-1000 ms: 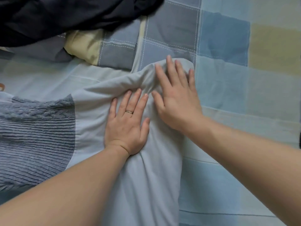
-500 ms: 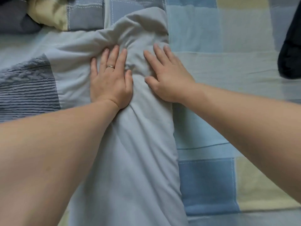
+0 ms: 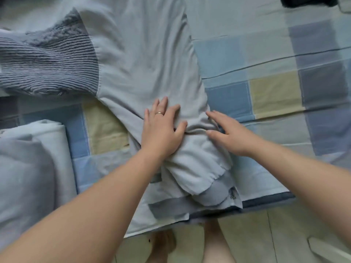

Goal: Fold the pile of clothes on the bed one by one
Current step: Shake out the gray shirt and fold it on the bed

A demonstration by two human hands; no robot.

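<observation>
Grip: neither hand grasps anything. The left hand (image 3: 161, 131) lies flat on the grey garment (image 3: 144, 54), fingers straight and spread, palm pressing down; a ring (image 3: 159, 112) shows on one finger. The right hand (image 3: 229, 135) is likewise released, fingers extended along the garment's right edge and thumb touching the cloth. Between the two thumbs a ridge of cloth (image 3: 197, 128) is pushed up.

Position of item: the garment runs from the far centre to the near edge of the bed and lies on the checked bed cover (image 3: 266, 88). Its ribbed knit panel (image 3: 47, 63) extends to the far left. The near end is rumpled and overhangs toward the floor (image 3: 266, 234).

Change noted: a second ago both hands pressed flat near the garment's far end. They have since worked down its length and now sit close to the near end, palms flat throughout.

Assessment: this reads as a smoothing pass nearing its end. No fold is yet visible in this garment, and the ridge and rumpled near end probably need flattening first.

Surroundings: pale bundled bedding (image 3: 32, 158) lies near left. A dark cloth (image 3: 307, 1) sits at the far right, well apart.
</observation>
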